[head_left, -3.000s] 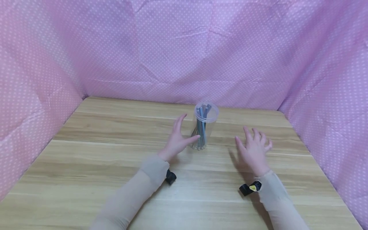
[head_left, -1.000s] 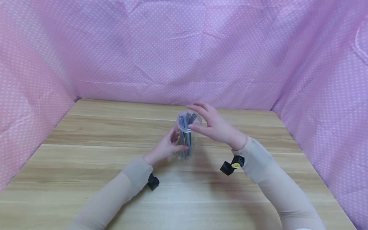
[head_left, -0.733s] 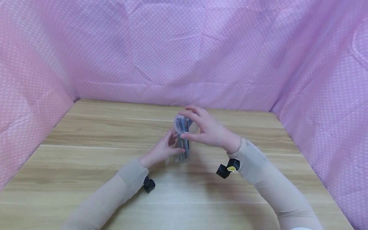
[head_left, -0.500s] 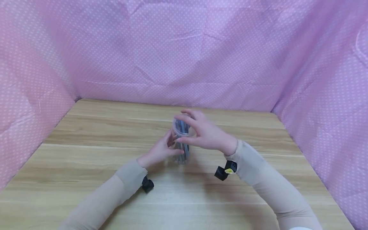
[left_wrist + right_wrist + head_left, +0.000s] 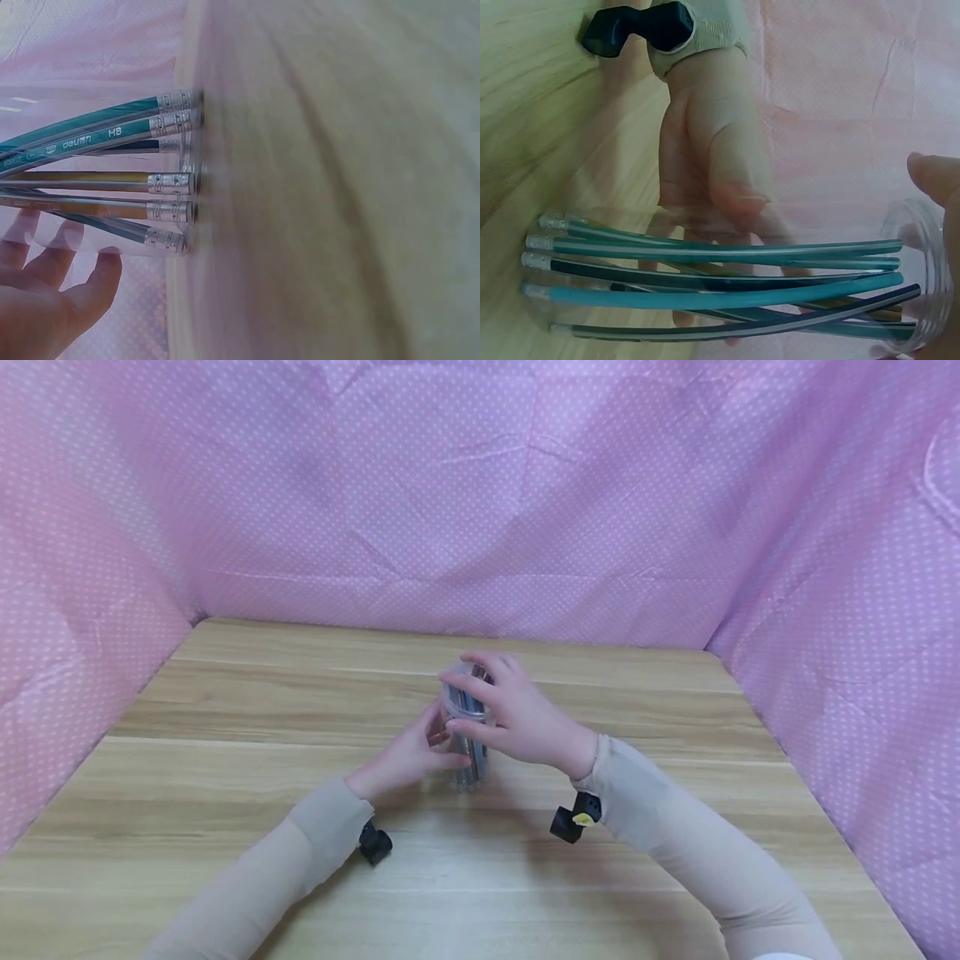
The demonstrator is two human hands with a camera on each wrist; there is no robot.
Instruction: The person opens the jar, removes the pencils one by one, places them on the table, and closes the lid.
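In the head view, a clear plastic jar [image 5: 468, 772] stands near the table's middle with several pencils in it. Metal-capped eraser ends point down, and the pencils [image 5: 705, 300] are teal, blue, dark and yellowish. My left hand [image 5: 408, 756] grips the jar low on its left side, thumb in front and fingers behind. From above and the right, my right hand [image 5: 521, 714] holds the clear lid [image 5: 453, 693], thumb at the near rim and fingers over the top. The right wrist view shows the ridged lid edge [image 5: 922, 277]. Whether the base touches the table cannot be told.
The wood-grain table [image 5: 247, 760] is enclosed by a pink polka-dot cloth [image 5: 450, 527] at the back and sides. Each wrist wears a small black camera; the right one [image 5: 573, 818] sits low over the table.
The left hand has taken hold of the jar and brought it left and nearer. The right hand has come in from the right and settled on the lid.
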